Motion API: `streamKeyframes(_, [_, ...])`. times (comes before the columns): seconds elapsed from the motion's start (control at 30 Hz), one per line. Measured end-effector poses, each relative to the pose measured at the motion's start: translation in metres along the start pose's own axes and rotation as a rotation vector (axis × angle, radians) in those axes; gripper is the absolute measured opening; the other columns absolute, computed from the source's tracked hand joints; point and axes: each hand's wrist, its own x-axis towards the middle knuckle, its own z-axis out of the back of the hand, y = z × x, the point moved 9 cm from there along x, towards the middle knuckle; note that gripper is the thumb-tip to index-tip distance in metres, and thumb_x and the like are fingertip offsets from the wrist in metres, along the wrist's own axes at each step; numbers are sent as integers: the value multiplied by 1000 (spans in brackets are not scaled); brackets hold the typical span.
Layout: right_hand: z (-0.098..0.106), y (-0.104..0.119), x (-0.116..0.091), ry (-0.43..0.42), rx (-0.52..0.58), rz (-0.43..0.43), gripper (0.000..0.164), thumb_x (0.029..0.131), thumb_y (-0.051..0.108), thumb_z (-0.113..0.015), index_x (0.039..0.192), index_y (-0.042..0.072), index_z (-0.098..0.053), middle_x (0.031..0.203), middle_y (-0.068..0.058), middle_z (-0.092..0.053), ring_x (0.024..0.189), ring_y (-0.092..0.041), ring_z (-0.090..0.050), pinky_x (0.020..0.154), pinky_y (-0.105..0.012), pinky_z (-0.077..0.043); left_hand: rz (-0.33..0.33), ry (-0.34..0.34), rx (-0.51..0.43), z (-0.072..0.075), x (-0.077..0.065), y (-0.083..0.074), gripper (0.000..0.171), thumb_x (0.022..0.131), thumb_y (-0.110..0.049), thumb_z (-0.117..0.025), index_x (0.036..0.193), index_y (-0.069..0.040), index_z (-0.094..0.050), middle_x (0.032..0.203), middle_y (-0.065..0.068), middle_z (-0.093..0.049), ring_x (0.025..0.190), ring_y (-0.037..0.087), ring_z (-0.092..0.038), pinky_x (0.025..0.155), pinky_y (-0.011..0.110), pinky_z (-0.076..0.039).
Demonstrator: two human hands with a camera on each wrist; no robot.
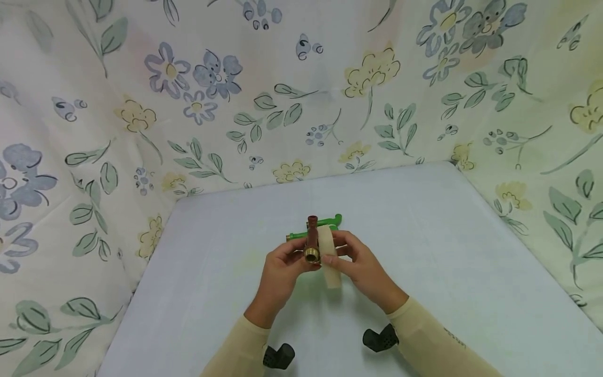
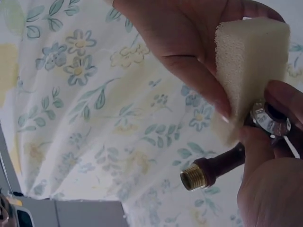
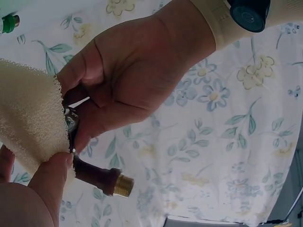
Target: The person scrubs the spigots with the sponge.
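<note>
While held (LH), tap adj. sponge

Left hand grips brass-threaded maroon fitting; right hand pinches cream sponge.

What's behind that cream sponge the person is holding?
Green pipe-like parts show beyond the sponge in the head view; whether they join can't be seen, since the sponge and brown tap cover part.

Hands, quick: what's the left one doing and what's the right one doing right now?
Left hand: holding the dark red fitting with the brass threaded end.
Right hand: holding the cream sponge.
</note>
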Motion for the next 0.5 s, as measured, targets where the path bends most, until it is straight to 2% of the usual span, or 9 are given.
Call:
streamKeyframes(0.27, [-12, 23, -8, 29, -29, 94, 52, 89, 25, -72, 135, 29, -48, 125, -1, -52, 109, -26, -50, 82, -44, -50, 15, -95, -30, 13, 4, 1, 32, 90, -11, -68, 119, -1, -57, 109, 23, -61, 93, 37, -65, 80, 47, -53])
streamKeyframes(0.5, [-20, 52, -14, 43, 0, 147, 53, 87, 14, -73, 133, 19, -48, 124, -5, -51, 109, -32, -49, 81, -49, -50, -1, -101, 15, 12, 4, -1, 41, 88, -15, -71, 128, -13, -61, 119, 16, -59, 103, 35, -61, 84, 44, -52])
